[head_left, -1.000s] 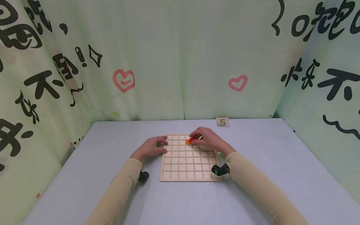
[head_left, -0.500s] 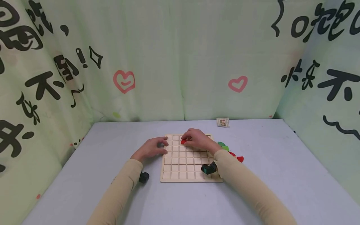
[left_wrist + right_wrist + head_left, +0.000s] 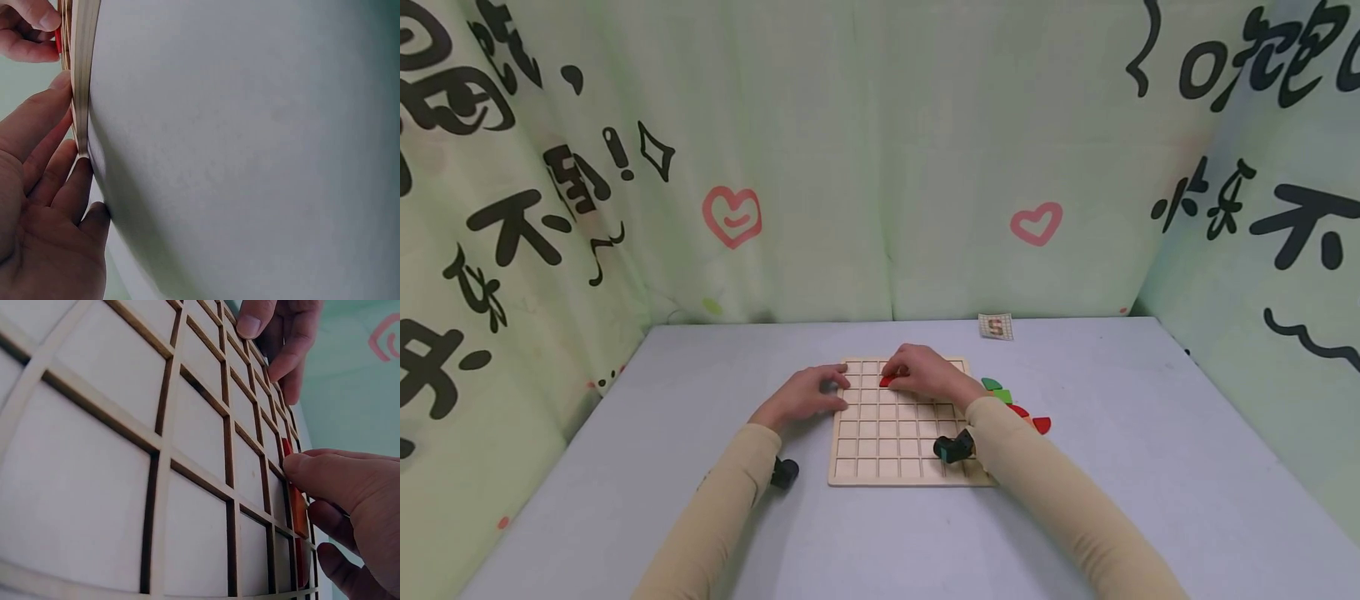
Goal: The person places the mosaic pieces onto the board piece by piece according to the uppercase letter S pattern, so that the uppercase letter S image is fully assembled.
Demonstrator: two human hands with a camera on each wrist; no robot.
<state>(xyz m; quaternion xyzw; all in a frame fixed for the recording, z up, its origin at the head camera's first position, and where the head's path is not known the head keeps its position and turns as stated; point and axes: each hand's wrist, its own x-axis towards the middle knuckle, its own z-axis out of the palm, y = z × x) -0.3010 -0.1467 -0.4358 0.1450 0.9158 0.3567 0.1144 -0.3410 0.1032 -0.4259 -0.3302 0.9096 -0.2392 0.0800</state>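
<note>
A square wooden grid board (image 3: 880, 450) lies on the table with raised strips between its cells. My left hand (image 3: 803, 393) rests against its left edge, fingers extended and touching the rim. My right hand (image 3: 925, 373) reaches over the far part of the board and pinches a small red piece (image 3: 886, 381) with rounded outline, at a cell in an upper row. In the right wrist view, an orange piece (image 3: 299, 512) and another red piece (image 3: 302, 559) sit in cells beside the pinched one, partly hidden by the fingers.
Right of the board lie loose pieces: a dark green one (image 3: 991, 384), a light green one (image 3: 1002, 397) and red ones (image 3: 1041, 425), partly hidden by the right sleeve. A small patterned card (image 3: 996, 326) lies near the table's back edge. Curtains (image 3: 880, 167) surround the table.
The right hand has moved left over the board with the red piece, then nearly stopped. Loose pieces right of the board have come into view from behind the arm. The left hand stays put.
</note>
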